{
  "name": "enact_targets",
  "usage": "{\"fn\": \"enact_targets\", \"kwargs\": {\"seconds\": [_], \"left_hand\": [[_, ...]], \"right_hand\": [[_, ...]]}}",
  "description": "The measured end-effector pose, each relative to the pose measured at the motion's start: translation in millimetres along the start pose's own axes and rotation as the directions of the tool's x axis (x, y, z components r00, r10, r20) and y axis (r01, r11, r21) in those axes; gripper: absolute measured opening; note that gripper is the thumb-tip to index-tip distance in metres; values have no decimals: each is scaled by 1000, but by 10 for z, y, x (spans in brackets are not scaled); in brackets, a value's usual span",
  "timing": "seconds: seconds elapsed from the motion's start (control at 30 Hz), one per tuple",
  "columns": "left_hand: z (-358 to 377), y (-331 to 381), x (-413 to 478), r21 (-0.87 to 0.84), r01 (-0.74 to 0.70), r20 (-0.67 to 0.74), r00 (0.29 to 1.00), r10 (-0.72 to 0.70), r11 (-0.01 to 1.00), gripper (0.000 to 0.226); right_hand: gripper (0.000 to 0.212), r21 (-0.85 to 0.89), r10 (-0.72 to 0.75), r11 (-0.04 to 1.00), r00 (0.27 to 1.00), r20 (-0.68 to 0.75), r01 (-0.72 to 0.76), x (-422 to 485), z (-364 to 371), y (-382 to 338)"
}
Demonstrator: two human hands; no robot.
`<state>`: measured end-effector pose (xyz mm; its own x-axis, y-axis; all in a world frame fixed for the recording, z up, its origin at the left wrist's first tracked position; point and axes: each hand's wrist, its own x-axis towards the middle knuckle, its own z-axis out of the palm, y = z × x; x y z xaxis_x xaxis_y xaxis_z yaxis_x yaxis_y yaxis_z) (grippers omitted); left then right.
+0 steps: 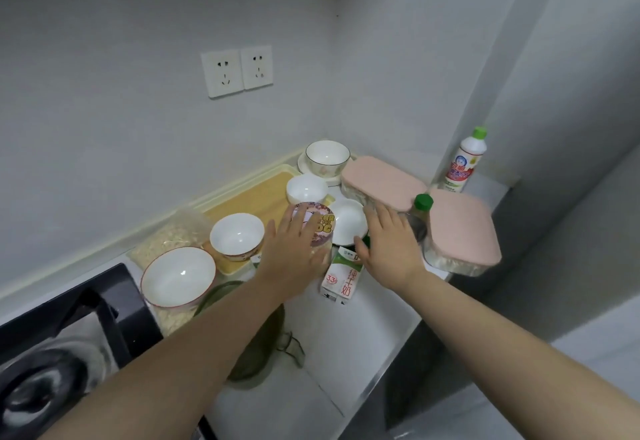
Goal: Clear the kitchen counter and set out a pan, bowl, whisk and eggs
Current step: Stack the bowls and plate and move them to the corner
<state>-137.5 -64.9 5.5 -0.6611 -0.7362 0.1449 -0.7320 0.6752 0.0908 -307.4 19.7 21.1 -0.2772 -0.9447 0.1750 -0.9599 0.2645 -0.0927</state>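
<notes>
Both of my hands reach over a crowded counter corner [346,353]. My left hand [294,252] lies with straight fingers on a clear container with a pink printed lid [320,221]. My right hand [391,245] is spread flat between a shallow white bowl [348,221] and a green-capped bottle [422,205], holding nothing. A milk carton [341,275] stands between the two wrists. Other bowls sit around: a large red-rimmed one [178,277], a medium one [237,235], a small white one [306,188] and a dark-rimmed one [327,157] at the back. No pan, whisk or eggs are in view.
Two pink-lidded boxes [382,180] [462,231] fill the right corner, with a white cleaner bottle [464,162] behind them. A yellow board [252,193] and a bag of oats [166,238] lie by the wall. The black stove [52,353] is at the left. A green item [256,346] lies under my left forearm.
</notes>
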Motion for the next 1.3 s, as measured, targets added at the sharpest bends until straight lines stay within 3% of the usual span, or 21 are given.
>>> {"fn": "enact_targets", "kwargs": {"seconds": [0.2, 0.43, 0.53, 0.67, 0.8, 0.9, 1.0, 1.07, 1.13, 1.23, 1.3], "left_hand": [[207, -114, 454, -164, 168, 80, 984, -157, 972, 64], [296, -259, 582, -289, 223, 103, 974, -201, 931, 66], [322, -290, 566, -363, 230, 112, 973, -203, 903, 63], [346, -264, 542, -483, 232, 132, 973, -191, 845, 59], [330, -281, 566, -558, 234, 140, 972, -188, 796, 59], [309, -282, 606, -651, 299, 180, 954, -240, 698, 59], [259, -305, 663, -745, 361, 198, 922, -332, 560, 47], [188, -309, 692, -791, 348, 137, 902, -409, 503, 39], [94, -313, 725, -858, 308, 72, 865, -496, 412, 34], [-101, -327, 732, -944, 240, 75, 826, -558, 227, 27], [-190, -348, 710, -939, 254, 101, 848, -520, 231, 24]], "right_hand": [[49, 153, 116, 977, 973, 202, -148, 674, 257, 263], [24, 46, 162, 980, 914, 372, -193, 1251, 583, 406], [26, 77, 174, 972, 899, 401, -222, 1388, 648, 430], [24, 23, 142, 987, 932, 332, -159, 1444, 690, 457], [19, 68, 135, 987, 983, 120, -144, 1554, 649, 443], [28, 194, 155, 971, 985, -81, -137, 1629, 507, 456], [32, 454, 267, 877, 946, -186, -158, 1675, 283, 367], [31, 590, 291, 793, 945, -148, -152, 1709, 153, 252], [34, 624, 225, 769, 973, -54, -143, 1718, 41, 132], [30, 567, 36, 821, 997, 68, -68, 1698, -81, -71], [22, 523, -49, 851, 988, 145, -35, 1654, -96, -181]]}}
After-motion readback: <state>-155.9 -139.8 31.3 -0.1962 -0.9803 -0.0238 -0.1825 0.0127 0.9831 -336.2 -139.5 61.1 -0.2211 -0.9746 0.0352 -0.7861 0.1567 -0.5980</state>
